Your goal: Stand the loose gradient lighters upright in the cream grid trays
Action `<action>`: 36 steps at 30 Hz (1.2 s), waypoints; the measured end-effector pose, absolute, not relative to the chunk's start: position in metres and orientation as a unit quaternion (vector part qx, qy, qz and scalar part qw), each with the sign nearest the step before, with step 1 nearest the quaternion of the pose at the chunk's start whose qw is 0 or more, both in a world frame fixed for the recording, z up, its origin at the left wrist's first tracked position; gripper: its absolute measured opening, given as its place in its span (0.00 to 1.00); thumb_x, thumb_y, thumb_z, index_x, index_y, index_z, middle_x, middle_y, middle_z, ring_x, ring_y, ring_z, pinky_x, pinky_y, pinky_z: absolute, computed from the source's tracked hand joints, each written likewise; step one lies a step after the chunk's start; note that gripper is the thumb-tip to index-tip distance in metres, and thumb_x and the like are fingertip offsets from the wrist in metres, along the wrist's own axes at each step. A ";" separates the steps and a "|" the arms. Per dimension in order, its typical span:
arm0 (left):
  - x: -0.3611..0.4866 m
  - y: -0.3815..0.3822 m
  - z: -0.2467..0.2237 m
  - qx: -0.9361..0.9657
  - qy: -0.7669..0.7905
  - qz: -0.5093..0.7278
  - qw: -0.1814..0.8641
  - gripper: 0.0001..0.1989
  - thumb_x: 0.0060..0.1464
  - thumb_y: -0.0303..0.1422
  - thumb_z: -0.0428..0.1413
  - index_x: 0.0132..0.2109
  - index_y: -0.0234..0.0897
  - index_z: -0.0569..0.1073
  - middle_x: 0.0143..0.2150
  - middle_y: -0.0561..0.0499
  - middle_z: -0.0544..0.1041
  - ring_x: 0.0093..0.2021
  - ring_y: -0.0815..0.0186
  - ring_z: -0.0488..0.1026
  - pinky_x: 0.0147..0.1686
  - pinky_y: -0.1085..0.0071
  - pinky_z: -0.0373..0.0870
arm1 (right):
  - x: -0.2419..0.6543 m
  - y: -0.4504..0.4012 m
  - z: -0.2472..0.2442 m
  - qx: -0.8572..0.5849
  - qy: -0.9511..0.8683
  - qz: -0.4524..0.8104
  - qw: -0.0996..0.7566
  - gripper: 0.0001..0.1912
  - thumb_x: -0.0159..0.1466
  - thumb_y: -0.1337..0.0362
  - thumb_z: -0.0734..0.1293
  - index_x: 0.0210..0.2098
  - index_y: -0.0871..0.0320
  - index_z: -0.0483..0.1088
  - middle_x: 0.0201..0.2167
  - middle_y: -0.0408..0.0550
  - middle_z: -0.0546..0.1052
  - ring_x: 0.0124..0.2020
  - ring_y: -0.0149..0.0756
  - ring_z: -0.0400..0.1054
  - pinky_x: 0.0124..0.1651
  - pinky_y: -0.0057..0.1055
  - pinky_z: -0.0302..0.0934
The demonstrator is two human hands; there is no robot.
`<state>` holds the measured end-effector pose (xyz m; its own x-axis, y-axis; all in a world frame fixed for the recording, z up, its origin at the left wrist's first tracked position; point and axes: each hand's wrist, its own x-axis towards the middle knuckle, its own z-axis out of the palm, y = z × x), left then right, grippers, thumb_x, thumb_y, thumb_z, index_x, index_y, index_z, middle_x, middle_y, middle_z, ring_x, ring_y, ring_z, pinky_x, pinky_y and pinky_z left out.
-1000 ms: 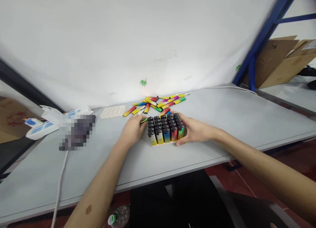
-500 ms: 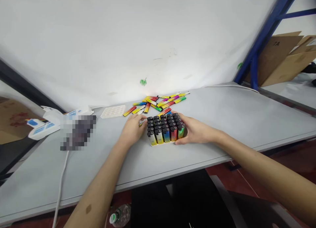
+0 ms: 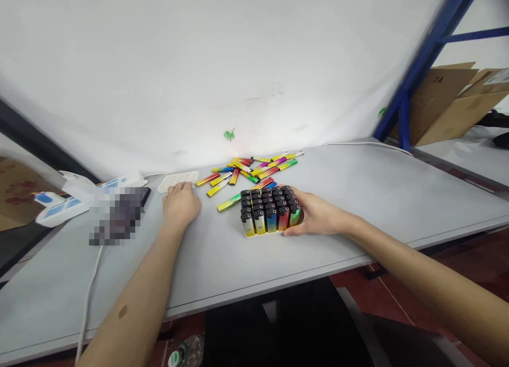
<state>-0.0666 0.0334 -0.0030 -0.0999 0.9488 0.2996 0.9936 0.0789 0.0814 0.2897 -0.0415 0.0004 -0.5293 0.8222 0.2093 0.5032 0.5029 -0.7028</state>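
Lighters [image 3: 271, 210] stood upright on the bench [image 3: 358, 197], at three o'clock from our left hand [image 3: 181, 203]; whether that gripped the tray [image 3: 180, 177] we couldn't tell. Our right hand [image 3: 316, 213] clasped them, best kept snug.

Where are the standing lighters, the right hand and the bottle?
Standing lighters [image 3: 271, 212]: head view, on a front-row black top.
Right hand [image 3: 319, 212]: head view, on its back.
Bottle [image 3: 193, 351]: head view, on its clear side.
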 end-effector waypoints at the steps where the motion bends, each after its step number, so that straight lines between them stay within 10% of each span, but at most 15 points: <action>1: -0.069 0.034 -0.004 -0.663 -0.733 -0.125 0.085 0.26 0.59 0.31 0.45 0.61 0.29 0.71 0.62 0.29 0.71 0.62 0.39 0.65 0.55 0.42 0.66 | 0.290 -0.042 0.001 -0.402 -0.822 0.297 0.274 0.51 0.50 0.55 0.80 0.68 0.55 0.58 0.62 0.55 0.73 0.60 0.51 0.70 0.62 0.47 0.64; 22: -0.102 -0.001 0.078 -0.598 -0.725 -0.327 0.097 0.16 0.62 0.41 0.51 0.50 0.40 0.76 0.40 0.48 0.79 0.42 0.58 0.75 0.52 0.57 0.70 | 0.160 -0.041 0.004 -0.512 -0.797 0.188 0.261 0.60 0.46 0.44 0.79 0.67 0.69 0.55 0.49 0.64 0.77 0.57 0.61 0.65 0.54 0.49 0.64; 36: -0.076 -0.027 0.108 -0.641 -0.622 -0.426 0.144 0.16 0.63 0.40 0.51 0.52 0.40 0.78 0.45 0.47 0.78 0.39 0.61 0.75 0.53 0.58 0.70 | 0.031 0.035 0.004 -0.523 -0.810 0.102 0.245 0.46 0.51 0.43 0.75 0.57 0.68 0.60 0.47 0.67 0.78 0.61 0.63 0.58 0.60 0.50 0.55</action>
